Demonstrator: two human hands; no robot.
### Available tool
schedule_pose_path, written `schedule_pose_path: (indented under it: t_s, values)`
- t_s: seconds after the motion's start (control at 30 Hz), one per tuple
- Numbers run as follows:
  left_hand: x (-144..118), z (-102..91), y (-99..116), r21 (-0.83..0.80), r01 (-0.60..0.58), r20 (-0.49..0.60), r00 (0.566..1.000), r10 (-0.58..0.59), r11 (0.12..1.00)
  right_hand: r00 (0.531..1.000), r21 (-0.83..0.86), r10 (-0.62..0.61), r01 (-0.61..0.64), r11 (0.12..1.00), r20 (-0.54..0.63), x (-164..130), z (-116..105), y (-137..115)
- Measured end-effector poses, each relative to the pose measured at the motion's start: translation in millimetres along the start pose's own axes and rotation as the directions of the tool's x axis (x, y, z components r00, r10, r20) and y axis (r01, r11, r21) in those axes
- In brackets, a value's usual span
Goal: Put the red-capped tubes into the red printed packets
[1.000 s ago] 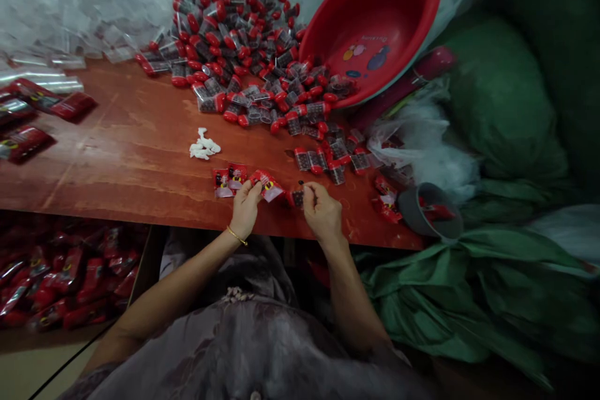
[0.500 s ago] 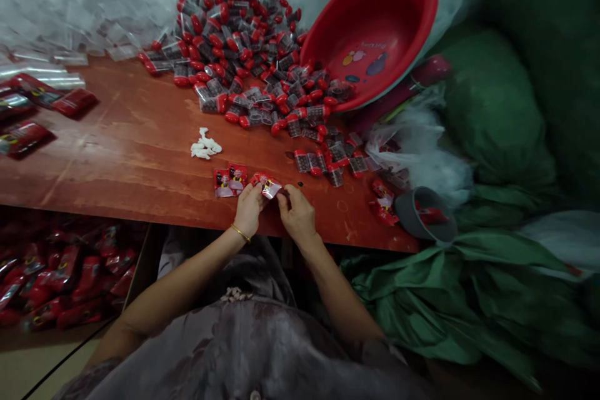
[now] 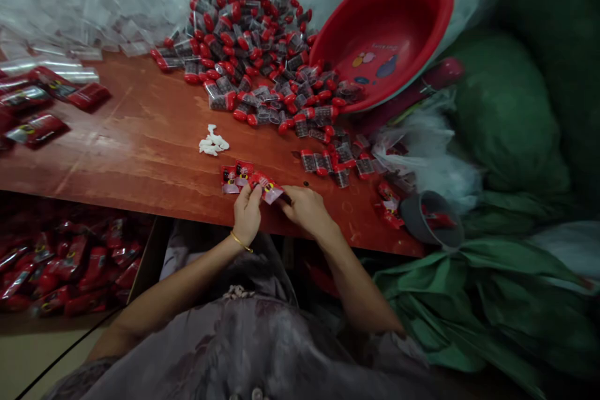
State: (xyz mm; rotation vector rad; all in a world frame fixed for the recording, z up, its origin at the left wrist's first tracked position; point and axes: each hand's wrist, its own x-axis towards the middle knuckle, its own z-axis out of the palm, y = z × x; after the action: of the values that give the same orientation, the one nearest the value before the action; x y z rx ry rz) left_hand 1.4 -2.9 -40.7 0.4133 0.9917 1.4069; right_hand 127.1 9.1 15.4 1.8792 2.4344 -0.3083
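Note:
My left hand [image 3: 247, 212] pinches a small red printed packet [image 3: 266, 187] at the near edge of the reddish wooden table [image 3: 131, 144]. My right hand [image 3: 304, 207] meets the same packet from the right, fingers closed at its open end; whether a vial is in them I cannot tell. Two more red packets [image 3: 235, 176] lie flat just left of the held one. A short row of clear vials with red caps [image 3: 328, 161] lies a little to the right and beyond my right hand. A small black speck [image 3: 306, 184] sits on the wood by my right fingers.
A big heap of red-capped vials [image 3: 253, 44] covers the far middle, beside a tilted red plastic basin [image 3: 384, 31]. White bits [image 3: 213, 142] lie mid-table. Filled red packs [image 3: 47, 109] sit at left, more in a box below [image 3: 56, 269]. A grey cup [image 3: 431, 222] and green sacks [image 3: 506, 112] are at right.
My right hand, apart from the packet and holding a small vial a second ago, has moved left and joined my left hand at the packet. The view has shifted slightly.

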Motion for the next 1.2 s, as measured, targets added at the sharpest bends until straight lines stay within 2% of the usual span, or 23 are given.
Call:
schedule_pose_path:
  t_s: [0.07,0.17,0.3,0.4,0.47,0.53,0.63,0.7,0.8,0.9,0.97,1.07,1.13,1.2]
  values:
    - [-4.4,-10.5,4.9,0.066,-0.155,0.024,0.988,0.154,0.986,1.000,0.042,-0.017,0.016,0.999,0.021,4.5,1.8,0.6]
    - [-5.1,-27.4,18.0,0.157,-0.316,0.065,0.949,0.309,0.936,0.999,0.155,-0.044,0.040,0.987,0.021,10.1,8.4,8.8]
    - [9.0,-55.8,42.6,0.309,-0.507,0.023,0.850,0.527,0.804,0.999,0.415,-0.021,0.033,0.909,-0.032,8.1,4.6,30.1]
    - [23.4,-78.2,58.8,0.456,-0.564,-0.023,0.766,0.642,0.689,0.985,0.492,0.055,0.034,0.870,-0.165,-2.0,-10.1,43.1]
    - [30.0,-88.2,65.0,0.522,-0.559,-0.044,0.737,0.675,0.644,0.962,0.441,0.081,0.043,0.896,-0.259,-6.8,-14.3,44.0]
    - [33.2,-92.5,67.1,0.553,-0.541,-0.050,0.738,0.673,0.634,0.969,0.332,0.035,0.049,0.942,-0.244,-6.6,-8.1,38.5]
    - [34.7,-92.9,65.1,0.574,-0.506,-0.013,0.780,0.625,0.644,0.992,0.171,-0.018,0.040,0.984,-0.128,1.5,12.6,28.1]
    - [36.1,-93.6,62.8,0.578,-0.492,0.007,0.801,0.598,0.652,0.996,0.132,-0.021,0.033,0.991,-0.088,8.7,22.7,26.9]
    - [39.1,-97.4,60.5,0.566,-0.492,0.018,0.810,0.586,0.662,0.999,0.276,0.022,-0.011,0.961,-0.036,16.3,21.4,35.4]
    - [40.5,-100.8,60.0,0.548,-0.493,0.027,0.818,0.575,0.676,0.991,0.481,0.125,-0.135,0.866,0.054,15.0,6.0,43.9]
    - [40.1,-101.4,60.2,0.538,-0.493,0.036,0.824,0.566,0.684,0.989,0.518,0.148,-0.125,0.846,-0.004,10.2,-3.1,41.9]
    - [39.2,-100.6,60.2,0.539,-0.505,0.050,0.818,0.573,0.674,0.985,0.376,0.078,-0.013,0.926,-0.157,4.6,-4.1,26.6]
    - [39.5,-100.0,59.9,0.553,-0.510,0.055,0.812,0.582,0.659,0.991,0.216,0.043,-0.014,0.976,-0.131,5.0,3.2,14.6]
    - [40.4,-100.1,59.8,0.565,-0.506,0.056,0.811,0.582,0.651,0.995,0.124,0.045,-0.034,0.992,-0.089,7.9,12.1,8.0]
